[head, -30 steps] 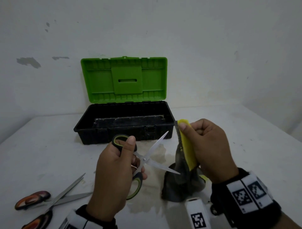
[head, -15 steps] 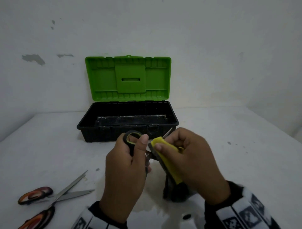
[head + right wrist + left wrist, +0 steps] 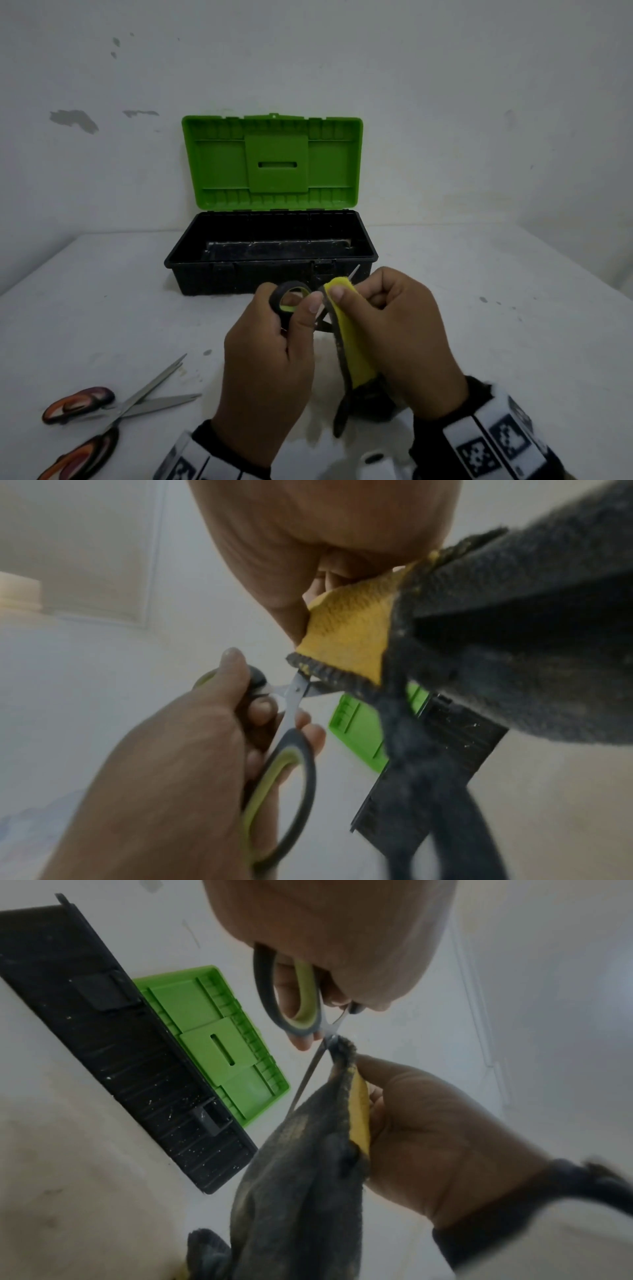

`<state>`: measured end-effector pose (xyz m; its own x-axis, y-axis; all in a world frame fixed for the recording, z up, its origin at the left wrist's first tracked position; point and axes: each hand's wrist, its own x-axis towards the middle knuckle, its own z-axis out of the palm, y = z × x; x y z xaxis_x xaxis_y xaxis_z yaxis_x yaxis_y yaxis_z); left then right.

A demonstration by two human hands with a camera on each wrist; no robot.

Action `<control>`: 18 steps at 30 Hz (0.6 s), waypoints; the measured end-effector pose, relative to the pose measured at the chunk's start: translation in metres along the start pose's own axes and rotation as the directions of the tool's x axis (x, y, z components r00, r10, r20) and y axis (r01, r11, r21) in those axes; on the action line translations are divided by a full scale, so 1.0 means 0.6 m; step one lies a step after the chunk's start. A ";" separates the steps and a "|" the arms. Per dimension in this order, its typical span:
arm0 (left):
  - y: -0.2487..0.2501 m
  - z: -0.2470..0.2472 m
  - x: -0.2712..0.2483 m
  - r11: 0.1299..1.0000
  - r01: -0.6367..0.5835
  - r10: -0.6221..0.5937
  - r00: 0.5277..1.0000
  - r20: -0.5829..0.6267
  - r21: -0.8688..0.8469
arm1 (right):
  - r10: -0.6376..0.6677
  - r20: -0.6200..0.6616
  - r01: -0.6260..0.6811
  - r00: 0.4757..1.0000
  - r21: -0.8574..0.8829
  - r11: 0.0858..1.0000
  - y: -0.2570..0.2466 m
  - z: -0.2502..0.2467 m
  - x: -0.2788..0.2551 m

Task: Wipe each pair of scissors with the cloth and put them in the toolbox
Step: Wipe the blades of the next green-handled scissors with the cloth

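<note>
My left hand (image 3: pixel 274 359) grips the handles of the black-and-green scissors (image 3: pixel 291 301), held above the table in front of the toolbox. The blades are spread; one tip (image 3: pixel 354 272) pokes out past my right fingers. My right hand (image 3: pixel 394 339) pinches the yellow-and-grey cloth (image 3: pixel 352 346) around a blade near the pivot. In the left wrist view the cloth (image 3: pixel 308 1150) hangs down from the blade (image 3: pixel 308 1074). In the right wrist view the cloth (image 3: pixel 349 637) meets the scissors (image 3: pixel 294 693) at the pivot. The black toolbox (image 3: pixel 191 263) stands with its green lid (image 3: pixel 274 161) raised.
A pair of orange-and-black-handled scissors (image 3: pixel 113 407) lies on the white table (image 3: pixel 513 325) at the front left, blades spread. A white wall rises right behind the toolbox. The toolbox interior holds no scissors that I can see.
My right hand brought the cloth left onto the scissors' blade and now pinches it near the pivot. Both hands rose slightly toward the toolbox.
</note>
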<state>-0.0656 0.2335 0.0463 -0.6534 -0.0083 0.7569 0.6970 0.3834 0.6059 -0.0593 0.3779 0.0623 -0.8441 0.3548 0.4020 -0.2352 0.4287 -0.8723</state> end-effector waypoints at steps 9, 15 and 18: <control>-0.008 -0.004 -0.001 0.999 -0.036 0.036 0.999 0.019 0.013 | 0.025 -0.045 -0.022 0.999 0.055 0.998 0.007 -0.003 0.013; -0.015 -0.006 0.000 1.000 -0.012 0.012 1.000 0.021 0.003 | 0.024 0.048 -0.026 0.999 0.047 0.999 0.003 0.003 0.002; -0.015 -0.006 0.001 1.000 -0.012 0.012 0.999 0.035 0.001 | 0.056 -0.038 -0.052 0.998 0.088 0.995 0.011 -0.003 0.020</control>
<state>-0.0712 0.2267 0.0418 -0.6550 0.0281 0.7551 0.7043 0.3846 0.5967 -0.0700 0.3861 0.0620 -0.8368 0.4096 0.3633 -0.2324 0.3351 -0.9131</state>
